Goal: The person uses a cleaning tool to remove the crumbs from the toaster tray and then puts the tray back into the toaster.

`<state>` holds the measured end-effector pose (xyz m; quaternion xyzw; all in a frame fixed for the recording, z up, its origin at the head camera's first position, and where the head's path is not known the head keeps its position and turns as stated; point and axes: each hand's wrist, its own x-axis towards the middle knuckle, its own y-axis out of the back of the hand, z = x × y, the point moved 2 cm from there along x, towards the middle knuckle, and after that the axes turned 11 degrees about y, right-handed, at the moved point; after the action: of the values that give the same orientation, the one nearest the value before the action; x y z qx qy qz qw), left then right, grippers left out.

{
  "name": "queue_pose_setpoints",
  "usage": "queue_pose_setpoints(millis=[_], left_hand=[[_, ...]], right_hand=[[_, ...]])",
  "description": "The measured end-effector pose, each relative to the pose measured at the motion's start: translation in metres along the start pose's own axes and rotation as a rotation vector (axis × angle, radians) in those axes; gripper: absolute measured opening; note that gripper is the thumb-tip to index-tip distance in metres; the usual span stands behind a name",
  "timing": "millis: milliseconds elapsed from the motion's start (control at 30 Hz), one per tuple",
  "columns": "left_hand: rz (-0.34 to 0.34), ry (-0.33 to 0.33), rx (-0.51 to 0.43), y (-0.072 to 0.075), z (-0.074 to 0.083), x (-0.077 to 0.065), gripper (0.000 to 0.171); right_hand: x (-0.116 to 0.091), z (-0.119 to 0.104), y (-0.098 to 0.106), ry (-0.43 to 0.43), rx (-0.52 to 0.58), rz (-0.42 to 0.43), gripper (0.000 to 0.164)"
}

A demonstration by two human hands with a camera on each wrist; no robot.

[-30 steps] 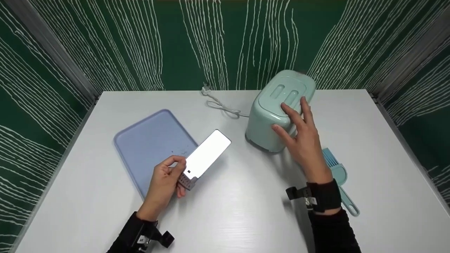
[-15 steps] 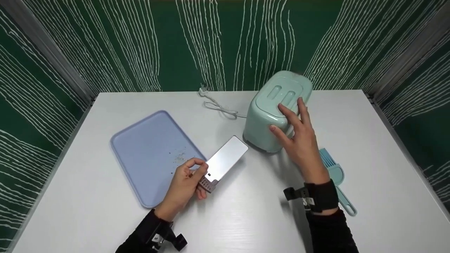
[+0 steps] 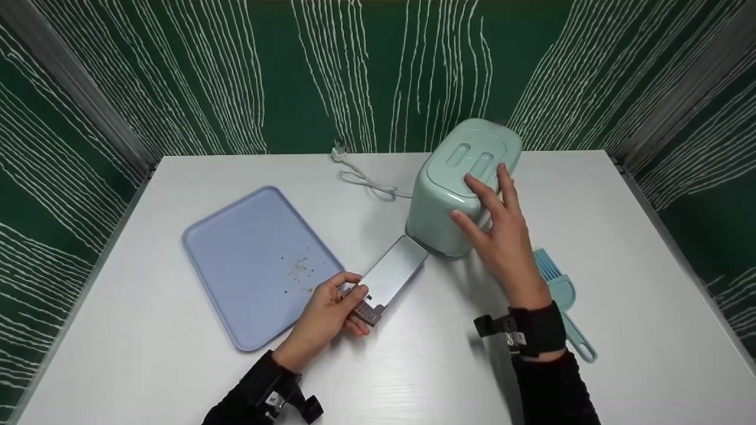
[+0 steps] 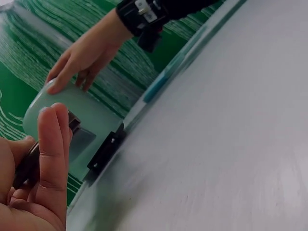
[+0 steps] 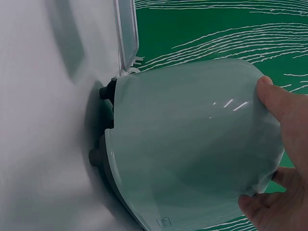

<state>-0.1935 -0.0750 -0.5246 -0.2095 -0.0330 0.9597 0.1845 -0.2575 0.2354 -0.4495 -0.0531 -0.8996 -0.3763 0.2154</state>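
My left hand (image 3: 331,310) pinches a silver metal crumb tray (image 3: 394,268) by its brown end, thumb on top. The tray's far end is by the lower edge of a mint-green toaster (image 3: 443,218); I cannot tell whether it is inside. My right hand (image 3: 505,245) holds the toaster's near upper corner between thumb and fingers. The right wrist view shows the thumb on one edge of the toaster (image 5: 192,139) and fingertips on the other, with dark feet below. In the left wrist view the fingers of my left hand (image 4: 50,163) partly hide the crumb tray.
A lilac tray (image 3: 236,254) with scattered crumbs lies on the left of the white table (image 3: 425,372). A teal brush (image 3: 561,292) lies right of my right wrist. The toaster's white cord and plug (image 3: 366,180) rest near the back edge, before the green wall.
My left hand has carried the crumb tray rightward, away from above the lilac tray and up to the toaster's base. My right hand stays on the toaster.
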Motion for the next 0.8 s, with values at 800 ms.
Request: queue_pose_setpoints(millis=[800], left_hand=[[-0.045,0.090,-0.001,-0.016,-0.009,0.018,0.034]], right_hand=[[-0.001,0.001,0.000,0.005,0.004,0.017,0.065]])
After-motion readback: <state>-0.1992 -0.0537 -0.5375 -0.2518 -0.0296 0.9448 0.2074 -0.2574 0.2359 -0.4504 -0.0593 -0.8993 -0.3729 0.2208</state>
